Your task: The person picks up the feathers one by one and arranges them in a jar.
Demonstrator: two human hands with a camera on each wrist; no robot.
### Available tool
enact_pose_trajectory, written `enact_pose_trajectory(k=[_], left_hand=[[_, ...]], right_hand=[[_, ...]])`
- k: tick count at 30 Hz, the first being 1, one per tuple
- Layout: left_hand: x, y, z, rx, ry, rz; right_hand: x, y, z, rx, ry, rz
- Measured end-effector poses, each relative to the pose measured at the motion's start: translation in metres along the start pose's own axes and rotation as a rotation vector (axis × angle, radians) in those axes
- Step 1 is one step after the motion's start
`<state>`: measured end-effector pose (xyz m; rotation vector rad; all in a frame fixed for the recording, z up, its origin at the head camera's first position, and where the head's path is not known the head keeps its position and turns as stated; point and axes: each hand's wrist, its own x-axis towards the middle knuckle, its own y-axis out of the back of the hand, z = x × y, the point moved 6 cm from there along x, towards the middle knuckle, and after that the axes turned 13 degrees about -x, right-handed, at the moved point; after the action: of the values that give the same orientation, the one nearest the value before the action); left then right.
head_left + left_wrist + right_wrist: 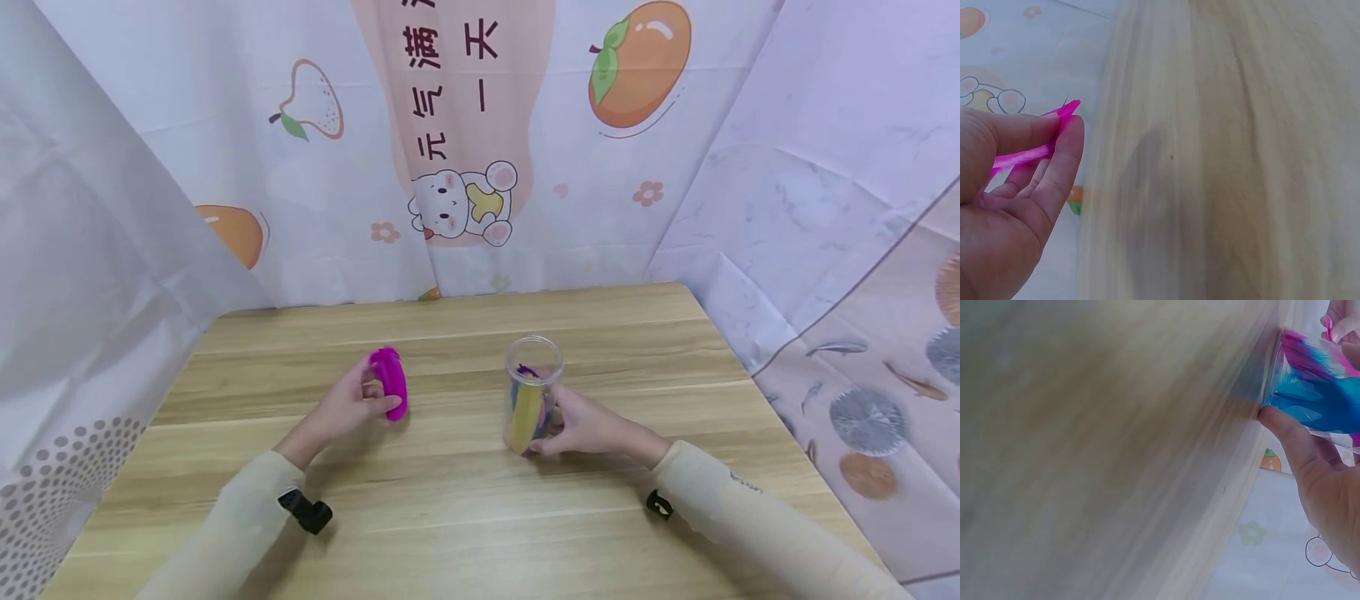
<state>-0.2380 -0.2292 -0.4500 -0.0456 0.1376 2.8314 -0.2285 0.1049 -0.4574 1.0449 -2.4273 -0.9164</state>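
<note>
In the head view my left hand [356,397] pinches a bright magenta feather [391,384] above the left part of the table. Seen from the left wrist, thumb and fingertips press together on the narrow end of that feather [1025,156]. Right of it a clear, open-topped plastic jar [534,379] stands upright, with my right hand [588,427] gripping its lower right side. Yellow, blue and pink feathers [527,417] fill the jar. The right wrist view shows blue and magenta feathers [1322,394] through the wall, and a finger near the base.
A wood-grain table [450,525] lies under both hands. Behind it hangs a white curtain [315,242] with printed fruit and a cartoon figure, and more cloth [847,392] drapes along the right edge. A small black device [306,510] is strapped at the left wrist.
</note>
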Motion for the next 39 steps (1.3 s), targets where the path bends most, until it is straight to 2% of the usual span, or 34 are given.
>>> enact_pose_trajectory(k=[6,15,22,31,39], left_hand=[[0.007,-0.011,0.009,-0.001,-0.023,-0.045],[0.014,-0.020,0.015,-0.016,-0.021,-0.092],[0.017,-0.023,0.016,0.000,-0.017,-0.092],[0.020,-0.029,0.020,-0.003,-0.044,-0.112],[0.022,-0.035,0.029,0.010,-0.059,-0.121]], right_hand=[[0.000,0.000,0.000,-0.008,0.000,0.003],[0.000,0.000,0.001,-0.023,-0.006,0.002],[0.000,0.000,0.001,-0.024,0.000,0.005],[-0.001,0.000,0.002,-0.019,-0.003,0.009],[0.000,0.000,0.002,-0.031,0.008,0.015]])
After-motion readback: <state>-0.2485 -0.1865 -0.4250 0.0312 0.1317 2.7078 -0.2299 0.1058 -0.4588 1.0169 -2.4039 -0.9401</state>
